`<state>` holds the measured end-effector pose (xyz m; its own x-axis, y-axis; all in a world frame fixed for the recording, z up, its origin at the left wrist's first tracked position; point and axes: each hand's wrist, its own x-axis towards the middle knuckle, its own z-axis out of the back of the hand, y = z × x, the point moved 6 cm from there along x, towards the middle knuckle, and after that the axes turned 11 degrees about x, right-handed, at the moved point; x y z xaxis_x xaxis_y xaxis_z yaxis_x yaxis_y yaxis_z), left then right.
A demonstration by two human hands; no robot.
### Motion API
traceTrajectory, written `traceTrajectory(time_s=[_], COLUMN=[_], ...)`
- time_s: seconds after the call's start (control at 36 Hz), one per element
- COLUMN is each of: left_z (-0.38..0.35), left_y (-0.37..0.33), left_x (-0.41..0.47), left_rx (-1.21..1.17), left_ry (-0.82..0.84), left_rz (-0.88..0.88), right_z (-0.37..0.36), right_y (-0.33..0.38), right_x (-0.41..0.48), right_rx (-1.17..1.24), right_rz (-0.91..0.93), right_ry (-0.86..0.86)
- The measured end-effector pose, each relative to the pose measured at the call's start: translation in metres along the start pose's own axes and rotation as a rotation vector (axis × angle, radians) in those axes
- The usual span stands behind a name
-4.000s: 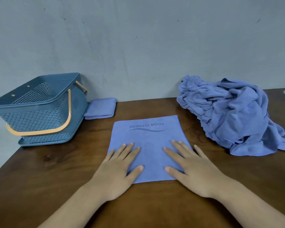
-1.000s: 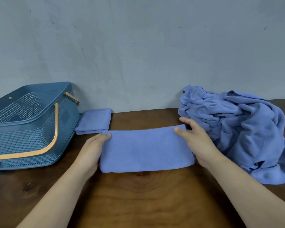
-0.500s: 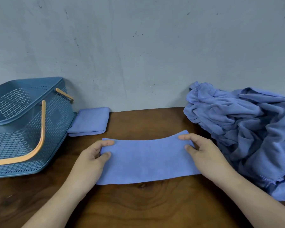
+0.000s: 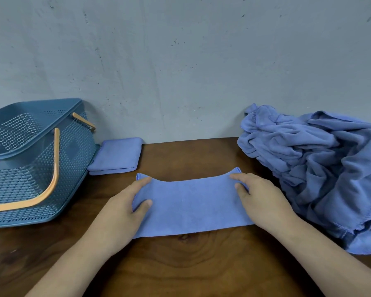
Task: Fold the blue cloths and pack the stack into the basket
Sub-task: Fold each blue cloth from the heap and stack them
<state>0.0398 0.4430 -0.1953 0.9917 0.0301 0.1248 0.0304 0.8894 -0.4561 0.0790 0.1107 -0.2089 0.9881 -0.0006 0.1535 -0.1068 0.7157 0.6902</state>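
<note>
A blue cloth [image 4: 191, 204], folded into a long strip, is in the middle of the wooden table [image 4: 180, 264]. My left hand [image 4: 124, 209] pinches its left end and my right hand [image 4: 259, 198] pinches its right end; the far edge is raised and sags between them. A small folded blue cloth [image 4: 117, 155] lies by the wall, next to the teal plastic basket [image 4: 30, 168] with orange handles at the left. A heap of unfolded blue cloths [image 4: 321, 166] is piled at the right.
A grey wall [image 4: 180, 71] rises directly behind the table. The table's left edge runs just beyond the basket. Bare wood shows in front of the strip, between my forearms.
Four seconds ago the cloth lay flat as a square under both palms. It has since been folded into a strip, and both hands have now gripped its ends and lifted the far edge.
</note>
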Motion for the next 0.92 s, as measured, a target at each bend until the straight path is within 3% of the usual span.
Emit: traceTrajectory(time_s=[0.25, 0.31, 0.39, 0.47, 0.58, 0.72, 0.92], left_z=[0.002, 0.009, 0.014, -0.008, -0.041, -0.043, -0.031], left_y=[0.003, -0.001, -0.023, -0.049, -0.048, -0.029, -0.007], left_x=[0.001, -0.001, -0.006, -0.010, -0.013, -0.011, -0.001], left_rx=[0.419, 0.526, 0.483, 0.389, 0.448, 0.512, 0.422], left_ry=[-0.060, -0.153, -0.361, -0.213, 0.074, 0.225, 0.266], left_rz=[-0.001, -0.003, -0.202, -0.320, -0.306, -0.228, -0.190], right_z=[0.006, 0.012, 0.012, -0.017, -0.055, -0.040, -0.020], right_y=[0.007, 0.013, 0.031, 0.060, 0.055, 0.039, 0.010], right_x=[-0.006, -0.006, -0.008, -0.021, -0.032, -0.025, -0.019], right_rx=[-0.375, -0.471, -0.484, -0.320, -0.300, -0.324, -0.313], right_rz=[-0.029, -0.012, 0.127, 0.332, 0.304, 0.209, 0.064], right_ry=[-0.038, -0.084, -0.143, 0.061, 0.386, 0.390, 0.407])
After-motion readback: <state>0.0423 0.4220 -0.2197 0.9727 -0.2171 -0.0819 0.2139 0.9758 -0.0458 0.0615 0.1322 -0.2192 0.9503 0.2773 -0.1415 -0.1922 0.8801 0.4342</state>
